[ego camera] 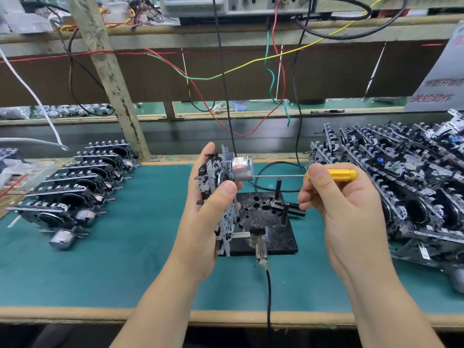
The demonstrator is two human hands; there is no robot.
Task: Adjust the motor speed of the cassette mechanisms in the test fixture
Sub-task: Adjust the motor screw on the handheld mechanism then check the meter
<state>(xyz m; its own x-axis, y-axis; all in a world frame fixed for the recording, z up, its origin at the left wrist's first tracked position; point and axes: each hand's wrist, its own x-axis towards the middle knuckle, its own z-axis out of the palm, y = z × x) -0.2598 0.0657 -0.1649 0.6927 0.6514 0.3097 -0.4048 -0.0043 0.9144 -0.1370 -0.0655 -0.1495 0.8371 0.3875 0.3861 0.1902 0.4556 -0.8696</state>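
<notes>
Left hand [208, 209] grips a cassette mechanism [221, 197] held on edge above the left side of the black test fixture [273, 237], thumb pressed on its near face and fingers wrapped behind it, the fingertips showing over the top edge. Its silver motor [241, 168] sticks out toward the right, above the fixture's back left corner. Right hand [344, 207] pinches a yellow-handled screwdriver [334, 175] between thumb and curled fingers, above the fixture's right edge; the thin shaft lies level and its tip meets the end face of the motor. Both forearms reach in from the near edge of the bench, one on each side of the fixture.

On the green mat [140, 272], the fixture sits between two stocks of parts: a neat row of mechanisms [75, 194] well to its left, and a dense heap of mechanisms [406, 182] just to its right, close behind the right hand. Bare mat lies in front of the fixture and to its left. A black cable [268, 292] runs from the fixture's front clip over the bench edge. Coloured wires [251, 64] hang behind and above the fixture
</notes>
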